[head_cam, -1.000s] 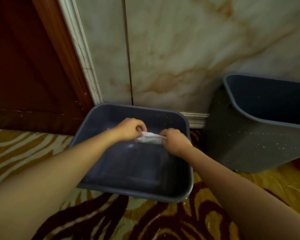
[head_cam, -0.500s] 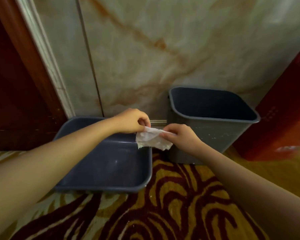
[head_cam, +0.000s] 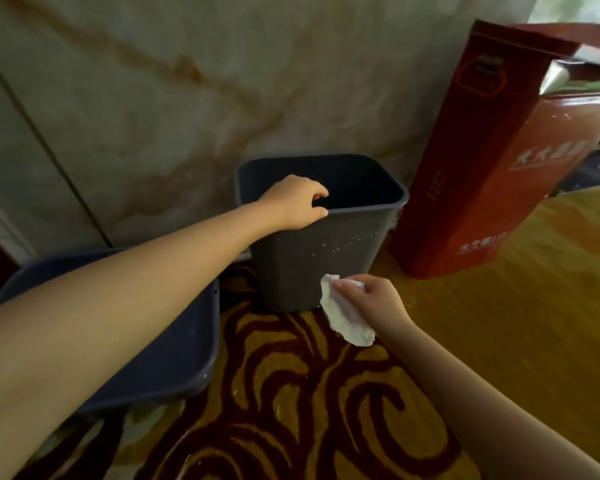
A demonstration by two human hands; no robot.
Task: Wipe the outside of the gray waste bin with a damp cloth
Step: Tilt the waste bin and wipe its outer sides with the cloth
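Gray waste bin [head_cam: 312, 265] stands upright on the patterned carpet [head_cam: 291, 393], against the marble wall [head_cam: 187, 98], with a red box [head_cam: 471, 188] just beside its right side. My left hand [head_cam: 297, 202] grips the near rim, fingers curled over into the opening. My right hand [head_cam: 371, 299] pinches the white cloth [head_cam: 343, 320] near the lower right corner of the front face; cloth touching the bin or just off it, cannot tell. Second, darker bin [head_cam: 174, 358] sits to the left under my forearm.
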